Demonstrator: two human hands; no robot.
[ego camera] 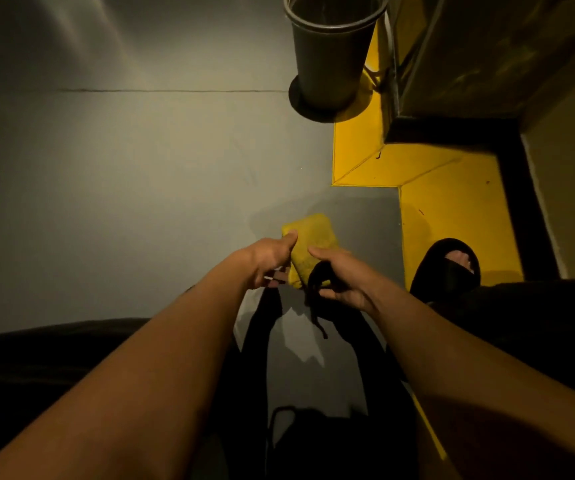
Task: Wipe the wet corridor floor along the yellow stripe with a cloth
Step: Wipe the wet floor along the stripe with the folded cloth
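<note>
Head view: left hand [272, 259] w/ thumb laid along the near-left edge of the yellow cloth [310, 249], other fingers curled under it, so it looks like a pinch on that edge. Right hand [339, 277] grips the cloth's near-right side, thumb on top, fingers curled around a dark bit that may be a cord or strap [317, 306] hanging below; can't tell what it is. Cloth is folded to a neat pad, sits betw. both sets of fingers, just above or on the grey floor [140, 202]; contact can't be judged.

Step in hand, prob.: readying the pad before pressing it down. To do it well: keep the fold tight, lay it flat, press w/ a flat palm, then run strokes parallel to the stripe, overlapping each pass, refolding once a face is soaked. Keep the dangling dark piece off the wet floor.

Beyond the fingers, to their right: yellow stripe [452, 209], which jogs round a corner. A foot in a black sandal [449, 268] stands on it. Further ahead: a dark bin [331, 53] on a round base at the stripe's edge, w/ a dark wall or cabinet [469, 64] beside it. Floor is smooth and glossy, w/ a thin seam [140, 90] across; light is dim, so wet patches are hard to read.
</note>
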